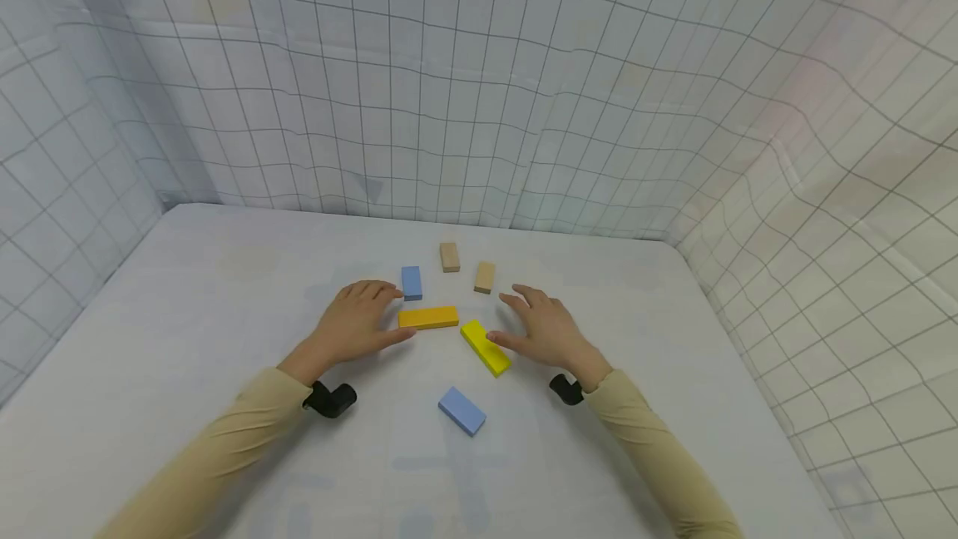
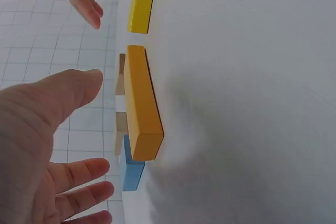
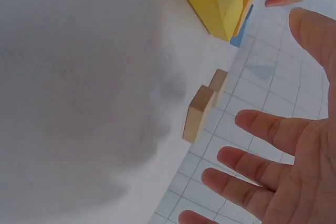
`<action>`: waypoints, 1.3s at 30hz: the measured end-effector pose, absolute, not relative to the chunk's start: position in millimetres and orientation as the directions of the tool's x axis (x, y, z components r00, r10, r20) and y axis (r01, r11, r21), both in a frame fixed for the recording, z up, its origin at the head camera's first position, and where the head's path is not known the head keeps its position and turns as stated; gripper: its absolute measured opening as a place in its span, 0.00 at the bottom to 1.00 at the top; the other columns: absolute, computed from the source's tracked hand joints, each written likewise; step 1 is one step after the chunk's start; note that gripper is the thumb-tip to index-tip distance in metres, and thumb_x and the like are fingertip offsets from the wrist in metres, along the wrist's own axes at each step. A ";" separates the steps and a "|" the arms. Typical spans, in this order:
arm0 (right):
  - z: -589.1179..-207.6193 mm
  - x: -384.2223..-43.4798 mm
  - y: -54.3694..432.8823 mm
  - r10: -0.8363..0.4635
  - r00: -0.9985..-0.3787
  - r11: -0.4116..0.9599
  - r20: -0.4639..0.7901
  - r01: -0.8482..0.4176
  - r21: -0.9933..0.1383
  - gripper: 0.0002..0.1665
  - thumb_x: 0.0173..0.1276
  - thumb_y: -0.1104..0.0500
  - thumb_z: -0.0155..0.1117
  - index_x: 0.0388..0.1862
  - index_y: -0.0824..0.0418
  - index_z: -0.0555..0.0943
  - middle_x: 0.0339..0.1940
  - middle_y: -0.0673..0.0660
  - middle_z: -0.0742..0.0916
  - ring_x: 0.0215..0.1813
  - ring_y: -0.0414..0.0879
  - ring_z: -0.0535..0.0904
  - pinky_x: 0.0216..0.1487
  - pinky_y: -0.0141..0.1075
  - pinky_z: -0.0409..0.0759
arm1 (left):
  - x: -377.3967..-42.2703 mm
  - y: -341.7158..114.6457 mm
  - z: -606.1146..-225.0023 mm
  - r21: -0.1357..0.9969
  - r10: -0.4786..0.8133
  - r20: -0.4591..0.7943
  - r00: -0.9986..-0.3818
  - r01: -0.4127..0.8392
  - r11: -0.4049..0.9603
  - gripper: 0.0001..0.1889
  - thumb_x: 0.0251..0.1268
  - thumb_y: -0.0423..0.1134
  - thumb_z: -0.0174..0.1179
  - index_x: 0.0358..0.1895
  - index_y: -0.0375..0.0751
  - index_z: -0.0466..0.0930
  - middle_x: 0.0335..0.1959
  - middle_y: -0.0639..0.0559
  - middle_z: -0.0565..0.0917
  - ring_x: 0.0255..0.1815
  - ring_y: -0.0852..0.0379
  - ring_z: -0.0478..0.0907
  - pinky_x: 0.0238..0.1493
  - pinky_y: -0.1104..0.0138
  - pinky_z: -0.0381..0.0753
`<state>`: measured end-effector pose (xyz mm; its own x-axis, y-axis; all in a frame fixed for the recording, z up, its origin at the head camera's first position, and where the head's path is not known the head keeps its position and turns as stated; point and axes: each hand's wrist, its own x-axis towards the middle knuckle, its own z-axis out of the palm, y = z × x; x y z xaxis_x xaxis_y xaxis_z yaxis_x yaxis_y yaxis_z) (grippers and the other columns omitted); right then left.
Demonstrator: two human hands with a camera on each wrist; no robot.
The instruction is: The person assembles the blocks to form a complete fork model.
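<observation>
My left hand hovers with spread fingers at the left end of an orange block. Its fingertips come near a blue block just behind. In the left wrist view, thumb and fingers stand apart with nothing between them. My right hand is also spread and holds nothing, its thumb overlapping a yellow block in the head view. Beyond the right fingertips lies a wooden block, with a second wooden block farther back. Nearer my body rests another blue block, set at a slant.
A white cloth-covered table carries all the blocks. Behind it hangs a white curtain with a dark grid, and similar gridded cloth closes off the sides. Black camera mounts sit at both wrists.
</observation>
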<state>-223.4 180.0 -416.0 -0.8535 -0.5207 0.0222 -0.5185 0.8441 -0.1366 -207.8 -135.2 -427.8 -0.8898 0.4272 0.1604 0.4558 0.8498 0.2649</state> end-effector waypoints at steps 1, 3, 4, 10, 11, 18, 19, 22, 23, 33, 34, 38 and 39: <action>-416.6 -222.4 179.0 -0.523 -0.852 0.841 0.018 -0.519 -0.150 0.45 0.63 0.28 0.52 0.70 0.55 0.67 0.69 0.60 0.67 0.66 0.56 0.65 0.61 0.52 0.65 | -208.7 -133.7 -428.7 0.272 0.424 0.156 -0.892 0.452 0.850 0.36 0.59 0.62 0.59 0.59 0.34 0.74 0.59 0.38 0.72 0.61 0.38 0.65 0.61 0.45 0.60; -418.3 -220.3 177.5 -0.525 -0.851 0.837 0.007 -0.518 -0.177 0.45 0.62 0.28 0.53 0.69 0.56 0.69 0.67 0.60 0.70 0.62 0.55 0.69 0.58 0.51 0.68 | -210.1 -130.8 -430.4 0.287 0.418 0.151 -0.896 0.444 0.849 0.34 0.59 0.61 0.60 0.57 0.33 0.75 0.56 0.38 0.74 0.57 0.39 0.68 0.56 0.46 0.66; -419.0 -219.2 176.8 -0.528 -0.849 0.834 0.000 -0.518 -0.193 0.45 0.62 0.28 0.54 0.68 0.56 0.70 0.66 0.60 0.70 0.60 0.55 0.70 0.57 0.50 0.70 | -210.9 -129.4 -431.3 0.297 0.415 0.148 -0.898 0.440 0.847 0.34 0.59 0.60 0.60 0.56 0.33 0.76 0.54 0.39 0.75 0.56 0.40 0.69 0.54 0.47 0.68; -422.2 -212.8 172.0 -0.542 -0.840 0.811 -0.026 -0.515 -0.279 0.42 0.61 0.32 0.60 0.65 0.58 0.72 0.57 0.58 0.74 0.46 0.48 0.74 0.43 0.40 0.76 | -214.4 -121.4 -436.7 0.347 0.397 0.141 -0.907 0.421 0.838 0.28 0.58 0.55 0.64 0.52 0.33 0.79 0.47 0.41 0.79 0.47 0.43 0.73 0.47 0.52 0.73; -422.6 -212.1 171.2 -0.546 -0.838 0.807 -0.024 -0.517 -0.286 0.42 0.61 0.33 0.61 0.65 0.59 0.73 0.55 0.58 0.74 0.43 0.47 0.73 0.41 0.38 0.75 | -214.5 -119.9 -436.8 0.356 0.392 0.138 -0.910 0.415 0.838 0.28 0.58 0.54 0.64 0.52 0.34 0.79 0.47 0.41 0.79 0.46 0.43 0.73 0.46 0.52 0.73; -426.1 -209.1 166.6 -0.553 -0.833 0.791 0.000 -0.524 -0.316 0.38 0.60 0.37 0.65 0.60 0.60 0.76 0.45 0.56 0.76 0.36 0.43 0.71 0.36 0.34 0.73 | -217.5 -112.9 -440.2 0.395 0.358 0.130 -0.925 0.379 0.837 0.23 0.61 0.52 0.63 0.50 0.37 0.80 0.47 0.43 0.79 0.46 0.46 0.72 0.46 0.54 0.73; -426.8 -208.7 166.4 -0.549 -0.836 0.791 0.000 -0.520 -0.322 0.37 0.60 0.37 0.66 0.60 0.60 0.77 0.45 0.56 0.76 0.37 0.43 0.72 0.37 0.34 0.73 | -218.0 -112.3 -440.5 0.397 0.356 0.131 -0.925 0.378 0.836 0.23 0.61 0.52 0.63 0.50 0.37 0.80 0.47 0.43 0.79 0.46 0.46 0.72 0.45 0.54 0.73; -428.4 -207.8 166.3 -0.542 -0.840 0.789 -0.001 -0.509 -0.344 0.36 0.59 0.38 0.66 0.57 0.61 0.78 0.44 0.55 0.77 0.37 0.43 0.73 0.37 0.35 0.74 | -219.1 -110.6 -441.5 0.404 0.342 0.127 -0.931 0.363 0.840 0.22 0.61 0.52 0.63 0.49 0.37 0.81 0.46 0.43 0.79 0.46 0.46 0.71 0.45 0.54 0.74; -428.5 -207.5 166.3 -0.540 -0.841 0.789 -0.002 -0.506 -0.350 0.35 0.59 0.38 0.67 0.56 0.61 0.78 0.43 0.55 0.77 0.36 0.43 0.73 0.36 0.35 0.74 | -219.3 -110.1 -441.8 0.407 0.337 0.127 -0.933 0.359 0.840 0.22 0.61 0.52 0.63 0.49 0.37 0.81 0.46 0.43 0.79 0.46 0.46 0.71 0.44 0.54 0.74; -430.7 -207.1 165.3 -0.527 -0.850 0.800 -0.008 -0.493 -0.342 0.29 0.58 0.40 0.69 0.47 0.60 0.81 0.34 0.50 0.77 0.30 0.41 0.69 0.32 0.33 0.71 | -221.7 -107.5 -445.7 0.424 0.316 0.147 -0.937 0.348 0.836 0.19 0.64 0.52 0.60 0.46 0.39 0.83 0.43 0.44 0.78 0.44 0.47 0.70 0.40 0.55 0.74; -430.8 -207.0 165.1 -0.527 -0.850 0.802 -0.008 -0.493 -0.337 0.28 0.58 0.40 0.69 0.47 0.60 0.81 0.34 0.50 0.77 0.30 0.41 0.69 0.32 0.33 0.71 | -221.7 -107.2 -445.7 0.424 0.316 0.150 -0.937 0.350 0.836 0.19 0.64 0.51 0.60 0.46 0.39 0.83 0.43 0.44 0.77 0.44 0.47 0.70 0.40 0.56 0.74; -430.9 -206.2 164.4 -0.518 -0.855 0.812 -0.013 -0.487 -0.321 0.26 0.57 0.41 0.70 0.45 0.59 0.82 0.31 0.49 0.77 0.30 0.41 0.69 0.30 0.33 0.70 | -221.1 -105.2 -445.6 0.413 0.321 0.149 -0.935 0.354 0.840 0.18 0.64 0.50 0.60 0.47 0.39 0.83 0.43 0.44 0.77 0.43 0.47 0.69 0.39 0.56 0.73; -430.7 -205.9 164.1 -0.515 -0.857 0.814 -0.012 -0.485 -0.319 0.26 0.57 0.41 0.70 0.44 0.60 0.83 0.31 0.49 0.77 0.29 0.41 0.69 0.30 0.32 0.70 | -220.8 -104.7 -445.5 0.409 0.320 0.146 -0.936 0.352 0.842 0.18 0.64 0.50 0.61 0.47 0.39 0.83 0.44 0.44 0.77 0.43 0.47 0.69 0.39 0.56 0.73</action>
